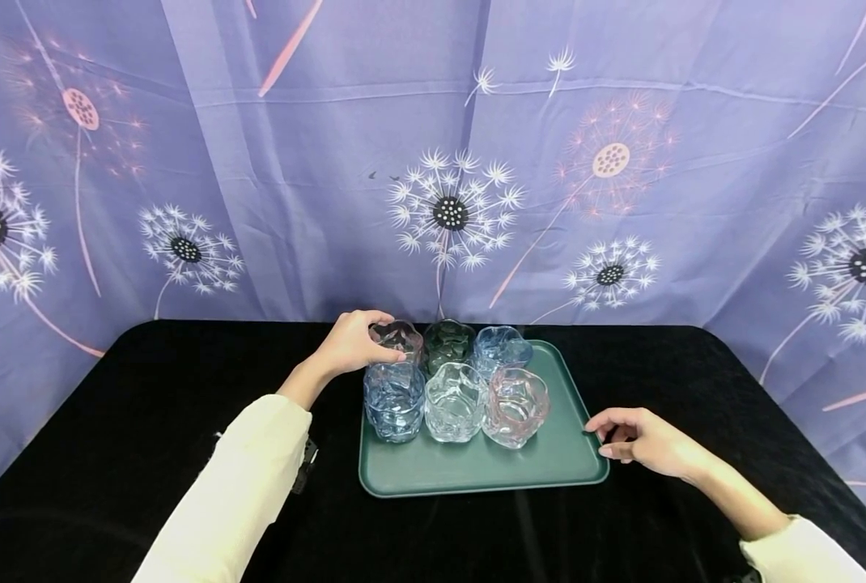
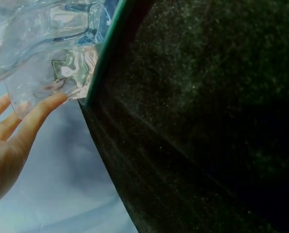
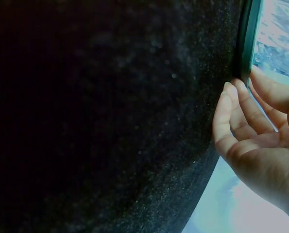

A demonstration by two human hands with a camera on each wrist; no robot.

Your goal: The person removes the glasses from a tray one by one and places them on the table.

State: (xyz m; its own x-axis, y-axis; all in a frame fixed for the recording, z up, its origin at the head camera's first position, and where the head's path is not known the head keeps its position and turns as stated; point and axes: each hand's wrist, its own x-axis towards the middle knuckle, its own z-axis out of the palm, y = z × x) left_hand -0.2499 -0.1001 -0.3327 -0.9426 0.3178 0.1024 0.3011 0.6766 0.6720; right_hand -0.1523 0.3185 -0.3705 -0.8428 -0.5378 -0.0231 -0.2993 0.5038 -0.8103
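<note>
A green tray (image 1: 469, 474) lies on the black-covered table, bearing several faceted drinking glasses in two rows. My left hand (image 1: 356, 342) grips the pinkish glass (image 1: 409, 338) at the back left, thumb on its near side and fingers on its far side. Beside that stand a dark grey glass (image 1: 449, 346) and a blue glass (image 1: 500, 350). In the front row are another blue glass (image 1: 394, 411), a clear glass (image 1: 453, 406) and a pink glass (image 1: 515, 411). My right hand (image 1: 647, 444) pinches the tray's right edge near its front corner, as the right wrist view also shows.
The black table (image 1: 185, 470) extends on both sides of the tray. A purple curtain (image 1: 331, 202) with dandelion prints hangs close behind the table's back edge. Bare tray surface shows along the front and right of the glasses.
</note>
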